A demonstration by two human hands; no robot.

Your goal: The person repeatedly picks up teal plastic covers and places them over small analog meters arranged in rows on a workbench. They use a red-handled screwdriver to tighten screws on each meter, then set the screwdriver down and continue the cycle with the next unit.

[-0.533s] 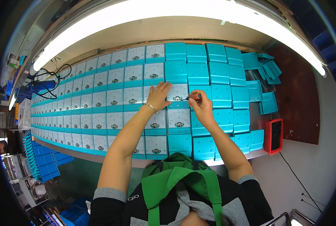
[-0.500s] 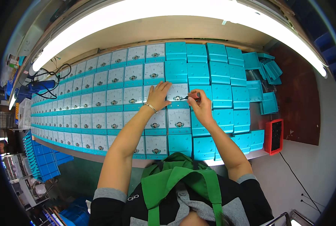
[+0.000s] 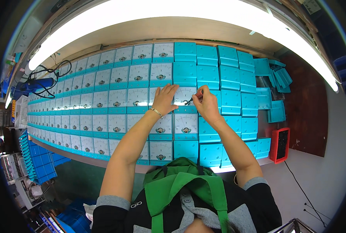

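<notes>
Both hands are up over the middle of the surface (image 3: 297, 112), working on 1 white-faced panel meter (image 3: 185, 97) in the long grid of teal meters (image 3: 103, 112). The left hand (image 3: 164, 99) lies flat with fingers spread, pressing on that meter's left edge and its neighbour; its grip is open, closed on nothing, a thin bracelet (image 3: 156, 112) at the wrist. The right hand (image 3: 206, 105) has its grip pinched tight around a small red-handled screwdriver (image 3: 194, 97), the dark tip angled down-left onto the meter's face near its lower middle. The meter sits in the 3rd row from the far edge, right where the white dial faces give way to plain teal backs (image 3: 229, 77). Loose teal covers (image 3: 277, 75) are heaped at the far right corner, and a red tray (image 3: 280, 144) rests at the near right edge. A green apron (image 3: 180, 186) fills the bottom.
</notes>
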